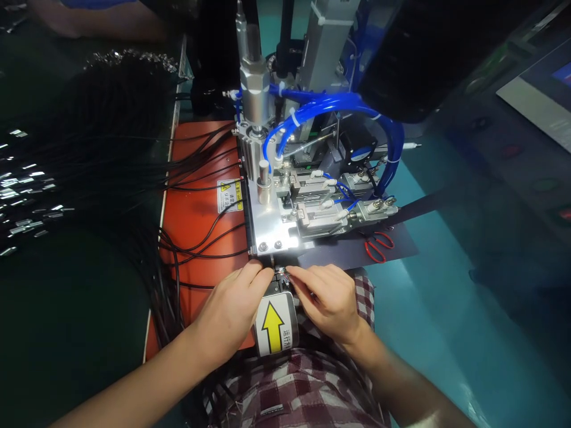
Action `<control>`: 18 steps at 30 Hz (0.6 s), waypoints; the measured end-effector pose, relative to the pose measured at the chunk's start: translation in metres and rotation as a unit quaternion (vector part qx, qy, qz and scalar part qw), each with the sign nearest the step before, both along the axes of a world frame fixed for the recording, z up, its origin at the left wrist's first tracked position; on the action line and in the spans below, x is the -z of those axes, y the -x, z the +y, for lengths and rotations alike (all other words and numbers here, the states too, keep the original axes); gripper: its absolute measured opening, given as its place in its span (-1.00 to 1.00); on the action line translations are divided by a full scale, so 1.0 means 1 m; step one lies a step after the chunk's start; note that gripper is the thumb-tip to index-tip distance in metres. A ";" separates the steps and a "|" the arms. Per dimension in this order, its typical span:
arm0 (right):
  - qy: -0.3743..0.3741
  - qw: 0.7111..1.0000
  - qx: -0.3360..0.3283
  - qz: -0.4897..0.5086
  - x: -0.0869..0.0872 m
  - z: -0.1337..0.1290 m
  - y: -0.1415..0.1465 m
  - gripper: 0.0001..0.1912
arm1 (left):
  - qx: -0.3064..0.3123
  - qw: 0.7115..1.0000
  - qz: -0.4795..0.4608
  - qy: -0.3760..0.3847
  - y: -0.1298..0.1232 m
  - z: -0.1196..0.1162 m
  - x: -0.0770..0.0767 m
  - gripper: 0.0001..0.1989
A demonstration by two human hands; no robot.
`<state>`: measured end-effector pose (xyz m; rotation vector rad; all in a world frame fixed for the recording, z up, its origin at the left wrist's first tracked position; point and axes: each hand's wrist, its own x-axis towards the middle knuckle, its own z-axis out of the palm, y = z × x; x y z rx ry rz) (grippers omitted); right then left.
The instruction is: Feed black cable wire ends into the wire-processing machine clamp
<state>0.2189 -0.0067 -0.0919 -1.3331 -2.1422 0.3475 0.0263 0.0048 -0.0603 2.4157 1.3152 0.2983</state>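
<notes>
My left hand (234, 306) is closed in a pinch at the front of the machine, and a black cable (196, 286) runs under it from the left. Just across from it, my right hand (330, 297) is closed too, thumb and fingertips together. Between the two sets of fingertips show small thin wire ends (280, 271), over a small black fixture (282, 284) on the track. What exactly the right fingertips hold is too small to make out. Directly below the hands is a white label with a yellow arrow (273, 327).
A machine with metal cylinders (256, 95) and blue air hoses (348, 102) stands ahead. Several black cables cross an orange-red board (200, 220) from a large cable bundle (102, 137) at left. Red-handled scissors (379, 245) lie right of the machine. Another person's arm (102, 21) shows at top left.
</notes>
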 end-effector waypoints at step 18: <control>0.183 0.954 0.088 0.220 -0.002 0.008 0.011 -0.83 | 0.000 1.000 -0.009 0.011 0.000 0.001 -0.002 -0.77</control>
